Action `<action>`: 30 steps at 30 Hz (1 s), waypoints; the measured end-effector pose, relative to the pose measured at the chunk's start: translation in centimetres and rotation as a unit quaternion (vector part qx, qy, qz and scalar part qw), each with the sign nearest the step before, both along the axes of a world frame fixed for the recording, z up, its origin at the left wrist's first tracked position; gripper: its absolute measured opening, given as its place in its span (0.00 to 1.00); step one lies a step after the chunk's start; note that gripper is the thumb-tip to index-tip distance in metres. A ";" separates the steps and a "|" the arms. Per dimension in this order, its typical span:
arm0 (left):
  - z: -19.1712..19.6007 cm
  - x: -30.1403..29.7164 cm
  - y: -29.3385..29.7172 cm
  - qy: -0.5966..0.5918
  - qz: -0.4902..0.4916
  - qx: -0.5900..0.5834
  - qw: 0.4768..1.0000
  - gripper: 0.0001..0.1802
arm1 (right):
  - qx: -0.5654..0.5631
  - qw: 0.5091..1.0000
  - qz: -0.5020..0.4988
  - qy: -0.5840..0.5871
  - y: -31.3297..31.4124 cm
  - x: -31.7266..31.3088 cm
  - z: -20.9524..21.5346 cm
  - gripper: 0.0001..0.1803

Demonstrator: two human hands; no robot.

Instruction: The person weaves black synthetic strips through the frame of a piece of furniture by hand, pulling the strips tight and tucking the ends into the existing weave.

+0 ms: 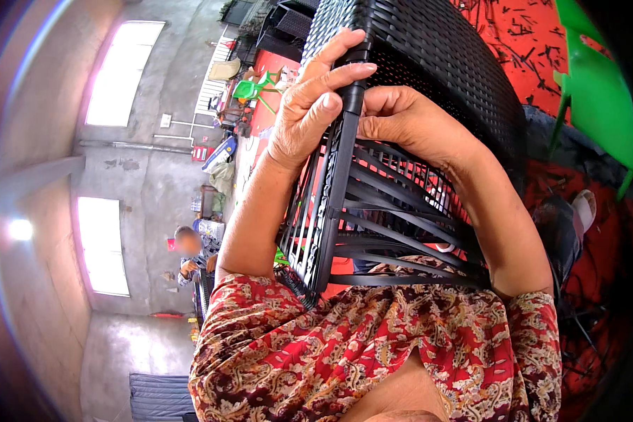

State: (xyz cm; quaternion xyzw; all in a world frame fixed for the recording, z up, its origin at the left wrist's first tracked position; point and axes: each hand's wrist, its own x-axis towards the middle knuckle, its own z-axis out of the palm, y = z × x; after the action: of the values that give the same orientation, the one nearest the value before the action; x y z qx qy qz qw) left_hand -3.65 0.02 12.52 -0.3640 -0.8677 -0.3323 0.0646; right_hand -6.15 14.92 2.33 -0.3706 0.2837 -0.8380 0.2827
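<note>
Left hand (304,105), fingers spread, touched the smooth black frame (340,179); right hand (416,126) curled beside it, grip unclear, near the glossy basket-woven panel (446,74).

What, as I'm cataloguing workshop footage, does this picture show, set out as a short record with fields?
Left hand: open, fingers stretched across the dark edge bar
Right hand: thumb and fingers bent together at the bar's other side; whether they pinch a strip is unclear
Piece at hand: black woven panel, close weave at the top
Unwoven part: loose flat black strips below the hands
Right side: green chair on a red floor
Background: another person at far left, beyond the left forearm
</note>
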 end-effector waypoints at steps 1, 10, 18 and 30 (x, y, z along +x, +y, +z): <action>0.1 0.0 -0.1 -0.001 -0.004 0.001 1.000 0.22 | -0.002 1.000 -0.006 -0.007 -0.1 0.2 0.1 0.06; -0.2 0.1 -0.5 -0.020 -0.027 0.044 0.998 0.20 | 0.059 0.996 -0.054 0.031 0.3 1.1 0.0 0.05; -1.0 -1.4 -0.7 -0.052 -0.054 0.145 0.987 0.30 | 0.137 0.982 -0.109 0.078 3.1 1.1 1.2 0.08; -3.8 -3.7 5.9 -0.101 -0.060 0.217 0.969 0.25 | 0.482 0.839 -0.210 0.144 11.3 -0.7 2.9 0.08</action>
State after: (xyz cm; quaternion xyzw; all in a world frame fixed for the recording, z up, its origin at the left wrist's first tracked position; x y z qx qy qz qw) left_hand -7.38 5.88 8.70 -0.3575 -0.7533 -0.5510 0.0337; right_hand -6.81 26.25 5.27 -0.2357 0.7601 -0.5719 0.1992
